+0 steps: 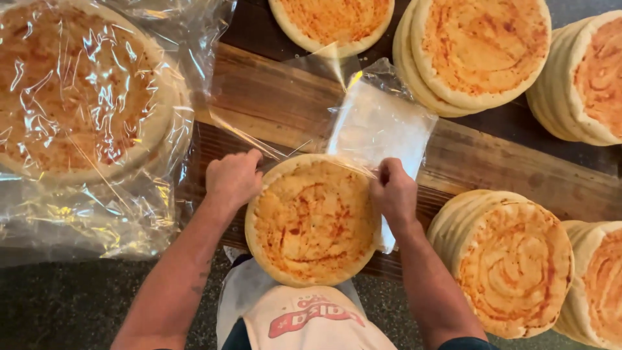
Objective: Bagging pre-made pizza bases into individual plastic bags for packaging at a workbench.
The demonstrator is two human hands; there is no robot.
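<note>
Both hands pinch the mouth of a clear plastic bag (382, 126) — the left hand (233, 178) clenched on the film at one edge, the right hand (394, 193) gripping the other — around a round, pale flatbread smeared with red sauce (313, 220), which lies on the dark wooden board (272, 97) directly before the person. Bagging looks midway; the film must next slide evenly over the bread without tearing.
</note>
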